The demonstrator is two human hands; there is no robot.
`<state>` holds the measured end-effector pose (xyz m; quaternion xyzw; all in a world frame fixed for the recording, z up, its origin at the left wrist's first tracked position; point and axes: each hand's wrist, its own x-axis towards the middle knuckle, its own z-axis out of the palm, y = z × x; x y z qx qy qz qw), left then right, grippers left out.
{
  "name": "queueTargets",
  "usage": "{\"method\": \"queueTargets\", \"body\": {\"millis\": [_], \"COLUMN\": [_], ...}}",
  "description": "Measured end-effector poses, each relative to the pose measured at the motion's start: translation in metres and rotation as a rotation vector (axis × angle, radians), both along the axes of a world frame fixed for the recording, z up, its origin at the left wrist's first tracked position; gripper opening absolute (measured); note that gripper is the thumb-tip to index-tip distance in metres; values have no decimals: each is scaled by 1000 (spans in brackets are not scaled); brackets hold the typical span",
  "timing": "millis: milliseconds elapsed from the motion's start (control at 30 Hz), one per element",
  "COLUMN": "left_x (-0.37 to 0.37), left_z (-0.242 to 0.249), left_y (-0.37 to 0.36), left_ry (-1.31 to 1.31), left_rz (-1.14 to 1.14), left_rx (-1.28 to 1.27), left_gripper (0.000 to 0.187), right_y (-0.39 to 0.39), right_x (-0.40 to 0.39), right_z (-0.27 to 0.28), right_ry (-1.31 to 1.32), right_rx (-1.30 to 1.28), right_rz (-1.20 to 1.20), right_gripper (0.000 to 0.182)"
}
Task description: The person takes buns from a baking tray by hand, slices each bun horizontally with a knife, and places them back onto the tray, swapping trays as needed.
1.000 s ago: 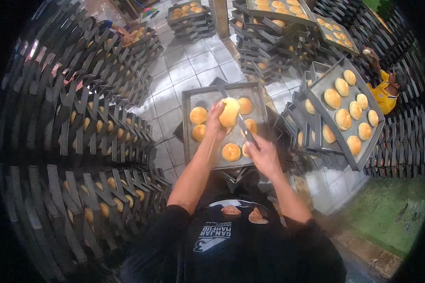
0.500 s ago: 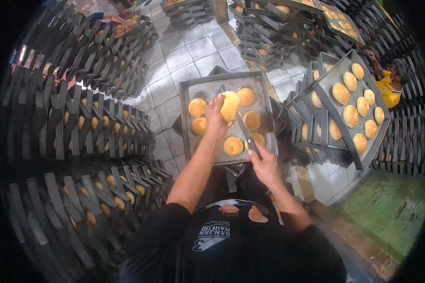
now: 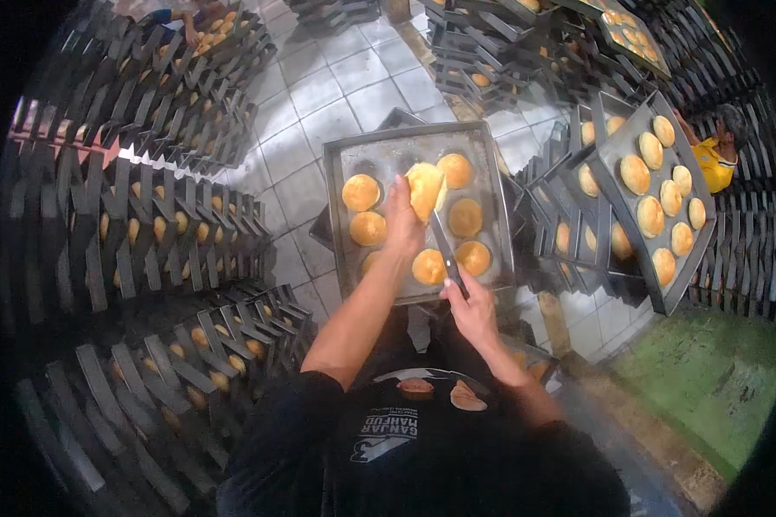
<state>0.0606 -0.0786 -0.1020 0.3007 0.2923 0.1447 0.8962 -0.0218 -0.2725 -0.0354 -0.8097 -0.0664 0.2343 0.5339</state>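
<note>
Pale tiles [image 3: 315, 129] and stacked trays [image 3: 149, 215] surround a square metal tray [image 3: 395, 144]. Above it, the left hand [image 3: 403, 220] curls round a puffy golden bun [image 3: 423, 193]; the right hand [image 3: 473, 313] clasps a slim knife [image 3: 444, 246].

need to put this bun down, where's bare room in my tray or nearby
In the tray, the far-left corner is bare, beyond the far-left bun. The tiled floor is open between the tray and the left stacks. Crowded: the tray's right side, lined with buns, and the right-hand tray.
</note>
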Motion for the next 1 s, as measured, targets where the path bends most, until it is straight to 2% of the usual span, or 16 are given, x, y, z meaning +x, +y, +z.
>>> {"method": "queueTargets", "body": {"millis": [100,167,233,300,333,367,500,600,633,667,700,800,867,933,967,1000], "left_x": [-2,4,10,20,25,32,47,54,53,51,47,20,3,-15,-27,-39], "left_z": [-9,-20,-14,-22,-39,-52,-65,-81,-89,-96,-102,-89,-75,-29,-23,-18], "left_y": [-11,-2,17,35,46,57,77,89,91,91,90,85,69,28,11,-5], "left_ry": [42,98,57,130,149,146,114,328,327,397,461,408,339,296,268,128], "left_rz": [-31,3,-15,61,90,79,44,21,2,31,55,-98,-200,-230,-292,-295], "left_rx": [32,-63,-85,-86,-60,-68,-10,180,177,338,505,758,763,899,904,1040], "left_gripper": [58,58,60,50,49,49,56,64,64,66,68,65,64,63,63,62], "right_y": [33,45,47,30,21,12,-26,-51,-55,-59,-65,-75,-86,-90,-96,-106], "right_x": [33,41,26,2,-9,-19,-63,-106,-121,-133,-146,-209,-226,-224,-228,-231], "right_z": [-17,-22,-36,-30,-24,-19,-10,-17,-18,-19,-25,-39,-38,-10,-12,-17], "right_ry": [8,76,-79,-34,74,180,192,72,236,399,400,415,224,345,352,346], "right_rx": [78,44,150,93,67,42,16,-122,-87,-46,-44,-56,-250,-155,-149,-157], "right_rz": [7,25,1,10,23,33,-84,-131,-266,-405,-433,-588,-398,-476,-541,-546], "right_gripper": [39,43,42,42,42,42,42,42,43,43,43,46,46,49,49,49]}}
